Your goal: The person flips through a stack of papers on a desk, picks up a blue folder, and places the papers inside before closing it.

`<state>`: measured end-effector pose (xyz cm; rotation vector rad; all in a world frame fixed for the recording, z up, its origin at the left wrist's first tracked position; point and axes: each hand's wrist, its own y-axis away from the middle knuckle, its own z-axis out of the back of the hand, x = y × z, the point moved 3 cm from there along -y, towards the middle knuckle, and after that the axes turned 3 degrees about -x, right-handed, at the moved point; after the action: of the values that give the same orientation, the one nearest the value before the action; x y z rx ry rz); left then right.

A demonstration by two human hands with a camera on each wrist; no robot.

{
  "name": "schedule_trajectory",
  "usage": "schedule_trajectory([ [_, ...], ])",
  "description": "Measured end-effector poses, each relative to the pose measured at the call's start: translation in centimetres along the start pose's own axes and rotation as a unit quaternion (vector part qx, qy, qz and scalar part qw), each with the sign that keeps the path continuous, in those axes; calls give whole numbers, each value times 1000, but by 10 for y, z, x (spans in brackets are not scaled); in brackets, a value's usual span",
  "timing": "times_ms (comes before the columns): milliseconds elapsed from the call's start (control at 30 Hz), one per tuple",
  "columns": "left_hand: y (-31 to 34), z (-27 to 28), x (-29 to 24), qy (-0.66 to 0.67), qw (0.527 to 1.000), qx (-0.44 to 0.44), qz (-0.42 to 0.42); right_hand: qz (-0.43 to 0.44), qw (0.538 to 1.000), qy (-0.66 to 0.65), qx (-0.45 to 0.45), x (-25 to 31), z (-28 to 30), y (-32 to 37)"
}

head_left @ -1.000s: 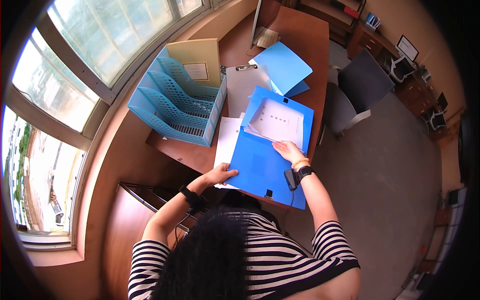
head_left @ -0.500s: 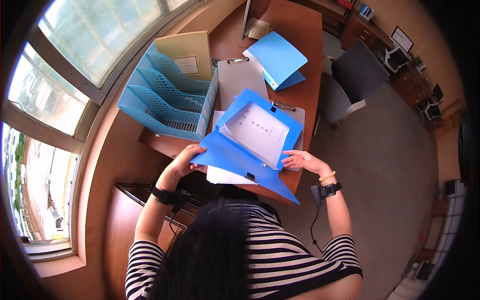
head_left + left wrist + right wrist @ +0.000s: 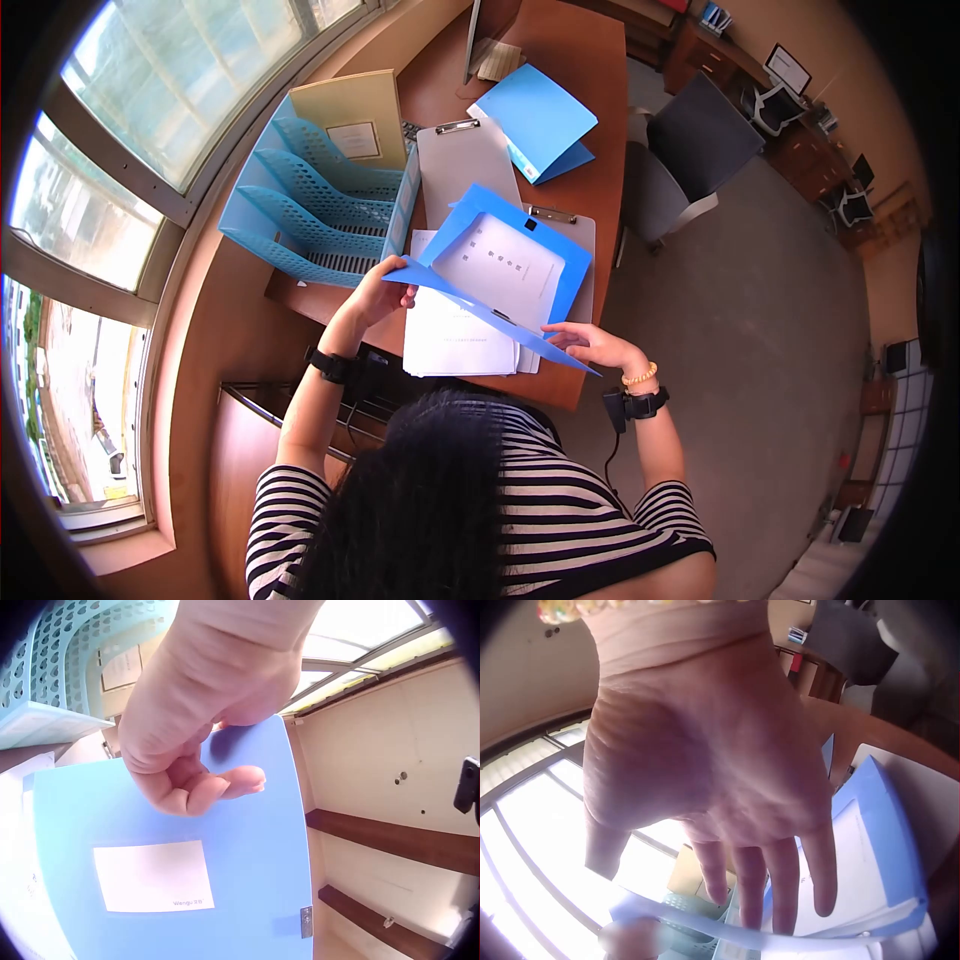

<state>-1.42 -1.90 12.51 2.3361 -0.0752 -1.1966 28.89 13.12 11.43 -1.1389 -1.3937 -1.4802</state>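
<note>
A blue file box (image 3: 573,278) lies open on the desk, with a stack of printed sheets (image 3: 495,262) inside. Its cover (image 3: 165,821) stands raised, nearly edge-on to the head camera; a white label shows on its outer face in the left wrist view. My left hand (image 3: 380,293) pinches the cover's left corner, fingers curled underneath. At the cover's other end is my right hand (image 3: 603,348), fingers extended and fingertips right at the edge. Loose printed papers (image 3: 450,345) lie below the cover, near the desk's front edge.
A light blue perforated file rack (image 3: 300,205) stands on the left by the window. Behind the box are a grey clipboard (image 3: 465,165) and a light blue folder (image 3: 540,115). A second clipboard (image 3: 588,235) pokes out under the box. An office chair (image 3: 695,150) is beyond the desk's right edge.
The cover, laid flat before, has been lifted by my left hand, uncovering the papers below. My right hand has left the sheets in the box and moved to the cover's right end.
</note>
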Motion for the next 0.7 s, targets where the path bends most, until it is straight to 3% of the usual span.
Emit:
schedule_trajectory([
  [133,-1,9,1,15,1000,0,-1,-63,995,27,-74,-33,16,-5],
  [200,-2,19,5,31,999,10,18,-144,957,10,-251,-52,34,-5],
  [233,1,21,6,32,999,9,17,-144,957,11,-250,-63,40,-8],
  [300,12,24,7,2,1000,1,9,-212,880,63,-420,-87,60,-10],
  [333,15,30,10,9,1000,10,9,-218,867,81,-441,-94,63,-13],
  [367,18,33,13,12,1000,7,6,-218,869,85,-436,-101,66,-18],
  [433,29,31,15,-14,999,-38,-4,-286,902,-16,-322,-108,59,-31],
  [467,30,37,18,-21,999,-32,-6,-270,910,-66,-307,-109,55,-37],
  [567,32,45,27,-32,998,-48,-13,-271,904,0,-331,-102,47,-52],
  [700,24,40,31,10,999,-40,-28,-273,904,-48,-325,-124,56,-56],
])
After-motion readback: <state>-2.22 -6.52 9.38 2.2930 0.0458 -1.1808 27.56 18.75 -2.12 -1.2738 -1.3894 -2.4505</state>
